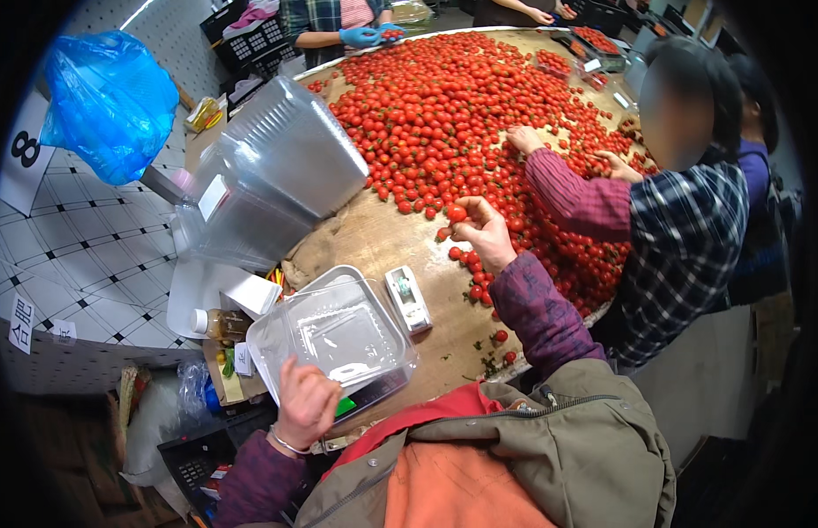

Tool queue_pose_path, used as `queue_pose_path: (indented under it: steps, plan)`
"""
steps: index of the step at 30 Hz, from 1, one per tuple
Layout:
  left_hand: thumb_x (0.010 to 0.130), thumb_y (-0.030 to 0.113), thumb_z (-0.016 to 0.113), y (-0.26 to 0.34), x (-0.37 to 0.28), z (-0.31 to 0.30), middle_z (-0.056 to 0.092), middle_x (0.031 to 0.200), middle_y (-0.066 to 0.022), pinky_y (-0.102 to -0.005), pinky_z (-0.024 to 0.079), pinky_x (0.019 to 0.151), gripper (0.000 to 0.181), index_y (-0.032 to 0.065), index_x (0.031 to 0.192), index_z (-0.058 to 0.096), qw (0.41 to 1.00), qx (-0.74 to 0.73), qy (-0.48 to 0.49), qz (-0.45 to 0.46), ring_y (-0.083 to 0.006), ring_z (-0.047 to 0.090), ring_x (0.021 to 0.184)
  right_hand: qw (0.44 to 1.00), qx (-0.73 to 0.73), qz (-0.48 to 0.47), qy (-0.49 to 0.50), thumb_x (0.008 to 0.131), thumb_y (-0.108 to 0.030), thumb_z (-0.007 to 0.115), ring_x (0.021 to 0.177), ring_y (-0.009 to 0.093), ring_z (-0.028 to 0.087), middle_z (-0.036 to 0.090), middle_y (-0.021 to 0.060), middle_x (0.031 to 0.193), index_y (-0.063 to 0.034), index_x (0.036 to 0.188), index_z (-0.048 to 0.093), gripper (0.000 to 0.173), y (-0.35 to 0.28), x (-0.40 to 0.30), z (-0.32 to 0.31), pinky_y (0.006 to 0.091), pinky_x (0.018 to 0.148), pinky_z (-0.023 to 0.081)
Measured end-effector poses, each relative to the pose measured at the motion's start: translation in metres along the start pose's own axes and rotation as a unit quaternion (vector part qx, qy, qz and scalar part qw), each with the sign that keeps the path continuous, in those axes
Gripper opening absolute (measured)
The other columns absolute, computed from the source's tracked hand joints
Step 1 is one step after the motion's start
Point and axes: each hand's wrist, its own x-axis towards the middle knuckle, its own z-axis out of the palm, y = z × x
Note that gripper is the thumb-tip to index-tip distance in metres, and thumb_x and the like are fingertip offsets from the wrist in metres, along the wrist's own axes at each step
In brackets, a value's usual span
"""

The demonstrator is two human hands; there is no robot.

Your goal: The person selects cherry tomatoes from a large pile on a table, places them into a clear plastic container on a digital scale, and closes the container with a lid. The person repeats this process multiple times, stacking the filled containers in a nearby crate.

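My right hand (485, 234) is over the near edge of a big pile of cherry tomatoes (448, 125), with a red cherry tomato (456, 212) pinched between thumb and fingers. Another tomato with a green stem shows just below those fingertips. My left hand (307, 404), a bracelet at its wrist, is by the near left edge of a clear plastic container (343, 336). Its fingers are curled, and whether they grip the container's rim I cannot tell. The container rests in a white tray on a scale with a green display (345, 406).
A white label dispenser (408, 300) lies right of the tray. Stacked clear containers (283, 158) stand at the left, near a capped bottle (221, 324) and a blue plastic bag (112, 105). A co-worker's hands (524, 140) reach into the pile at the right; gloved hands (369, 36) work across the table.
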Motion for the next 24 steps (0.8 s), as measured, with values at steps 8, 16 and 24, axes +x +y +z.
queue_pose_path:
  steps: [8,16,24]
  plan:
    - [0.07,-0.001,0.069,0.006,0.01,-0.054,0.056,0.076,-0.005,-0.0498,0.032,0.103,0.018,0.0068,0.082,0.058,0.995,0.075,0.024,0.063,-0.0252,0.057,0.081,0.967,-0.199,-0.143,0.07,0.081,0.002,0.062,0.082,0.007,0.061,0.063,0.0022,0.096,-0.0003,0.11,0.055,0.03,-0.008,-0.087,-0.002,0.021,0.072,0.05]
    - [0.075,0.002,0.068,-0.03,-0.059,0.039,0.059,0.082,-0.0055,-0.0498,0.032,0.1,0.015,0.0076,0.086,0.059,0.999,0.004,-0.041,0.006,-0.0256,0.059,0.088,0.991,-0.032,0.015,0.132,0.081,0.0,0.065,0.083,0.01,0.061,0.062,0.0038,0.104,-0.0034,0.112,0.055,0.032,0.001,-0.167,-0.053,0.0238,0.069,0.051]
    - [0.074,0.004,0.069,-0.03,-0.056,0.038,0.063,0.087,-0.0047,-0.0515,0.029,0.103,0.014,0.0075,0.086,0.064,0.995,-0.05,-0.083,-0.031,-0.0257,0.059,0.093,0.927,0.098,0.175,0.316,0.084,-0.002,0.063,0.074,0.019,0.064,0.065,0.0117,0.089,-0.0016,0.101,0.057,0.017,0.029,-0.292,-0.149,0.0293,0.062,0.052]
